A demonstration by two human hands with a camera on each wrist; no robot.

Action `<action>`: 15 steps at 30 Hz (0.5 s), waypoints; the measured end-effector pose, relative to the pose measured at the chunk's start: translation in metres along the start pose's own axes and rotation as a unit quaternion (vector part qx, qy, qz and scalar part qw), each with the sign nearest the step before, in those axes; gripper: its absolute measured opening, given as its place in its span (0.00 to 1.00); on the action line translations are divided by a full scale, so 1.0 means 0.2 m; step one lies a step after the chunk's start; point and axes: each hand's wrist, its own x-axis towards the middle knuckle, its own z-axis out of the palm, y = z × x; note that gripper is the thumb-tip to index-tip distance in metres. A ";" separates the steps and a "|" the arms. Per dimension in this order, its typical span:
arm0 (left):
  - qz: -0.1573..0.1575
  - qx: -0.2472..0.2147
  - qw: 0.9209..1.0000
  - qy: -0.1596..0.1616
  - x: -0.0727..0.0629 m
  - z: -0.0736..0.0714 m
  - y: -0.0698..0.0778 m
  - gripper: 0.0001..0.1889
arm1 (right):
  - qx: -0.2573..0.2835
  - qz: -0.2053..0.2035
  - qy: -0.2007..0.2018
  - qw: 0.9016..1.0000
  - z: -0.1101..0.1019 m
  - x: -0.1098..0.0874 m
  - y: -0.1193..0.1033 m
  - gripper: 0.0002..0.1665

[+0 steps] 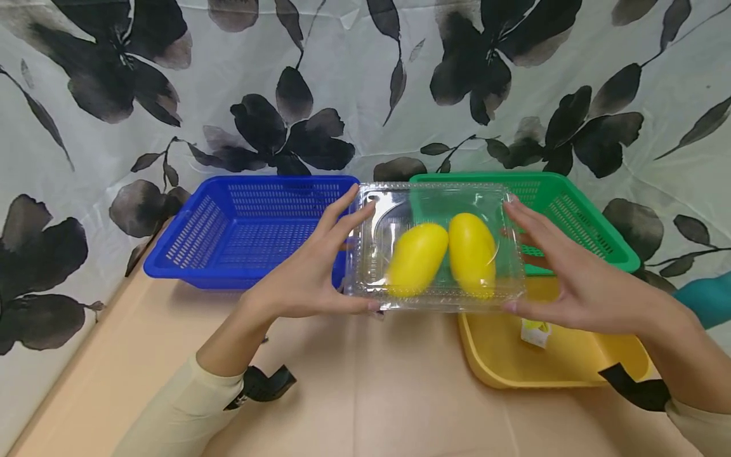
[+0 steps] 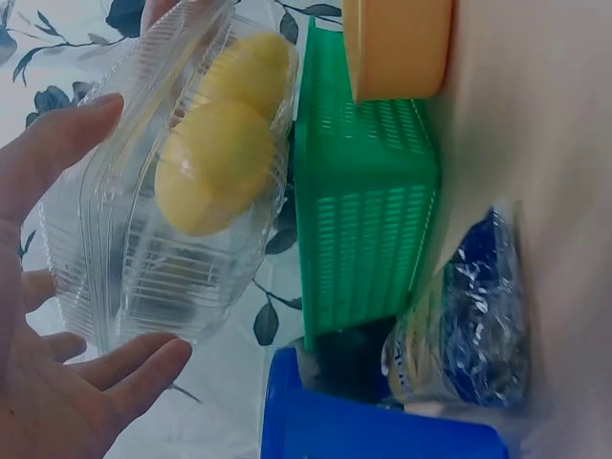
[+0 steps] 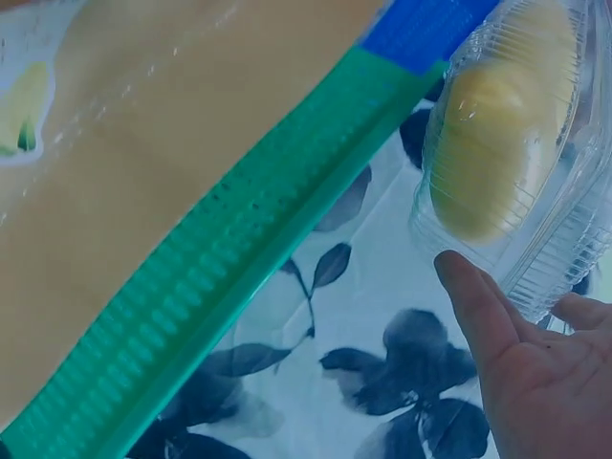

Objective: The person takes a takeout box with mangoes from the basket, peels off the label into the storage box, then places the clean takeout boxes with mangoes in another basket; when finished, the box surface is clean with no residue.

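Note:
Between both hands a clear plastic clamshell container (image 1: 379, 241) is held up above the table; its lid looks closed. Inside lie two yellow oval fruits (image 1: 419, 257) that look like mangoes, side by side. My left hand (image 1: 302, 273) grips the container's left side, thumb at the near edge and fingers at the far edge. On the opposite side, my right hand (image 1: 588, 285) holds it the same way. The left wrist view shows the left fingers (image 2: 143, 373) against the ribbed plastic. In the right wrist view the right fingers (image 3: 469, 296) touch the container's end.
A blue basket (image 1: 200, 273) stands back left, a green basket (image 1: 594, 216) back right. In front of the green one is a yellow tray (image 1: 480, 355) with a small white packet (image 1: 535, 333) in it. A plastic-wrapped dark blue bundle (image 2: 478, 325) lies between the baskets.

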 end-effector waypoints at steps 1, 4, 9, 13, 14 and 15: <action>0.004 -0.002 1.000 0.003 0.02 0.00 0.00 0.65 | 0.004 -0.002 0.003 1.000 -0.01 0.00 0.01 0.77; 0.016 -0.013 1.000 0.014 0.08 0.02 -0.01 0.64 | 0.015 -0.003 0.008 1.000 -0.04 0.01 0.05 0.77; 0.018 -0.042 0.999 0.025 0.17 0.07 -0.03 0.62 | 0.034 0.037 0.011 0.999 -0.07 0.02 0.12 0.76; 0.017 -0.056 0.998 0.023 0.25 0.10 -0.04 0.60 | 0.053 0.074 0.019 0.996 -0.09 0.01 0.17 0.76; 0.019 -0.055 0.998 0.022 0.27 0.11 -0.04 0.59 | 0.058 0.081 0.022 0.995 -0.09 0.01 0.18 0.75; 0.023 -0.052 0.998 0.022 0.29 0.11 -0.04 0.59 | 0.057 0.084 0.024 0.994 -0.10 0.01 0.20 0.75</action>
